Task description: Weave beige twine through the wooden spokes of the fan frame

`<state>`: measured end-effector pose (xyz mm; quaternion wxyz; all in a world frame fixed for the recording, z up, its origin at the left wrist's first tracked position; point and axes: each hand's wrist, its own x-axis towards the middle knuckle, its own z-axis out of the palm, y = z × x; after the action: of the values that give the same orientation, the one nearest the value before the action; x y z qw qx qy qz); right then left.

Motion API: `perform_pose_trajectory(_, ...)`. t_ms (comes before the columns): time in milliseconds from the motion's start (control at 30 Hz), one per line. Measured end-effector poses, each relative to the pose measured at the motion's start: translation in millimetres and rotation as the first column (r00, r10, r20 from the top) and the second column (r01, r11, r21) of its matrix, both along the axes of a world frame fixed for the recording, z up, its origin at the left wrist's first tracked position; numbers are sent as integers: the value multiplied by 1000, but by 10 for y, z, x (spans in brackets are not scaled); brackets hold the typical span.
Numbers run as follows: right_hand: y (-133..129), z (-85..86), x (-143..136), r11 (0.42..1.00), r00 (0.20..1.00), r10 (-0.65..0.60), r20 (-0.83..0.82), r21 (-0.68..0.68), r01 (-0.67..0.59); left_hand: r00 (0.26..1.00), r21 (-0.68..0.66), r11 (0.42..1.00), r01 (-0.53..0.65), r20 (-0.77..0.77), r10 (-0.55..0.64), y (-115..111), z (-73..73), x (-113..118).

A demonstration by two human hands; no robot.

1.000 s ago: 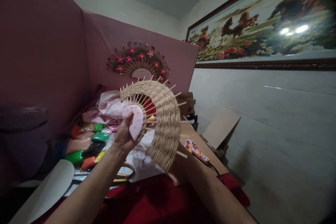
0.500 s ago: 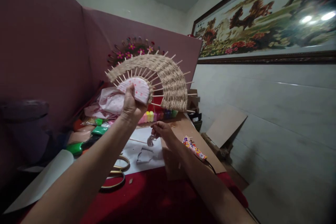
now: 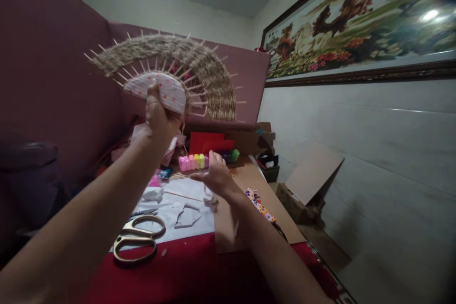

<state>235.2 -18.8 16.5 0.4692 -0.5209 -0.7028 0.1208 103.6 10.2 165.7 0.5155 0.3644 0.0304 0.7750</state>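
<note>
My left hand (image 3: 160, 114) grips a half-round woven fan (image 3: 213, 71) by its base (image 3: 174, 95), which is covered in pale cloth with red dots. The thumb presses on the front of that base; the other fingers are behind it. Thin sticks fan out through the woven band and poke past its outer edge. Over the table, my right hand (image 3: 219, 175) has its thumb and fingers apart and holds nothing. Just under it is a small bundle of cord (image 3: 211, 199), slightly blurred. A row of coloured tubs (image 3: 194, 162) is partly hidden behind the right fingers.
Gold-handled scissors (image 3: 140, 242) lie on white paper (image 3: 171, 232) over a red cloth (image 3: 178, 270). Close by are a grey paper scrap (image 3: 187, 216) and a thin stick (image 3: 183, 195). A flower-patterned item (image 3: 261, 206) rests on cardboard (image 3: 278, 213). Pink panels (image 3: 71, 57) stand behind.
The fan has moved up and left with my left hand. My right hand has opened and let go of the cord bundle, which is now below it. The view has shifted slightly.
</note>
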Motion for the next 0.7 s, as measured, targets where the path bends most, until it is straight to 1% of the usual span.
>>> perform_pose_trajectory(33, -67, 65, -38, 999, 999, -10, -45, 41, 12, 1000, -25, 999, -22, 17, 22, -5, -75, 44)
perform_pose_trajectory(100, -146, 127, -132, 989, 975, 116, -190, 109, -96, 994, -53, 996, -75, 75, 79, -11, -267, 143)
perform_pose_trajectory(167, -134, 118, -244, 977, 899, 205, -387, 131, -166, 994, -98, 992, -80, 64, 87, -22, -490, 241)
perform_pose_trajectory(200, -100, 100, -303, 969, 841, 247, -481, 146, -201, 996, -136, 988, -71, 43, 78, -35, -604, 284)
perform_pose_trajectory(233, -56, 81, -360, 955, 764, 297, -573, 172, -241, 996, -175, 981, -78, 18, 82, -53, -715, 323)
perform_pose_trajectory(267, -11, 66, -411, 930, 660, 361, -659, 195, -313, 994, -198, 974, -107, -25, 104, -77, -820, 356)
perform_pose_trajectory(300, 28, 56, -455, 905, 543, 398, -740, 222, -362, 987, -219, 964, -151, -83, 136, -104, -918, 381)
perform_pose_trajectory(333, 56, 53, -490, 895, 436, 402, -805, 246, -373, 975, -221, 955, -201, -144, 171, -132, -1008, 399)
perform_pose_trajectory(367, 71, 56, -514, 893, 352, 395, -848, 266, -363, 954, -204, 945, -257, -210, 214, -159, -1087, 408)
perform_pose_trajectory(400, 74, 64, -528, 892, 288, 395, -872, 291, -345, 924, -170, 927, -335, -251, 288, -181, -1158, 408)
perform_pose_trajectory(467, 55, 86, -532, 885, 190, 405, -895, 332, -326, 851, -72, 880, -469, -303, 429, -207, -1277, 383)
perform_pose_trajectory(500, 45, 95, -527, 878, 147, 405, -902, 340, -336, 817, -21, 860, -510, -325, 477, -210, -1329, 360)
perform_pose_trajectory(533, 41, 101, -519, 873, 107, 393, -913, 334, -357, 786, 27, 851, -524, -369, 496, -209, -1377, 331)
perform_pose_trajectory(600, 64, 96, -494, 867, 49, 329, -943, 281, -412, 727, 89, 865, -494, -504, 467, -200, -1467, 262)
perform_pose_trajectory(633, 91, 86, -477, 866, 30, 284, -958, 243, -437, 702, 86, 883, -462, -573, 423, -196, -1508, 224)
perform_pose_trajectory(700, 162, 52, -426, 867, -5, 204, -979, 184, -463, 690, 41, 918, -395, -645, 327, -192, -1581, 145)
